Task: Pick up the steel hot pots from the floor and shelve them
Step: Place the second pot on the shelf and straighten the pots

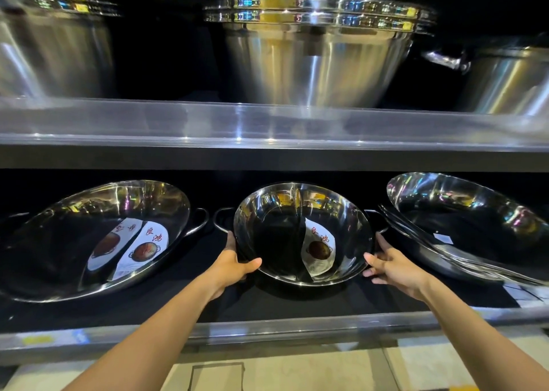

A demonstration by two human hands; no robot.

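A round steel hot pot (276,236) with a curved middle divider and a paper label inside leans tilted on the black lower shelf (190,301), at its centre. My left hand (234,261) grips its left rim, thumb over the edge. My right hand (392,264) holds its right rim, just below the side handle. A larger steel hot pot (74,239) with two labels leans on the shelf to the left. To the right, a stack of steel hot pots (475,227) leans the same way.
The upper shelf (267,129) holds stacked deep steel basins (318,51), more basins (50,43) at the left and a handled steel pot (511,78) at the right. The lower shelf's front rail (267,328) runs below my forearms. Pale tiled floor (297,370) lies underneath.
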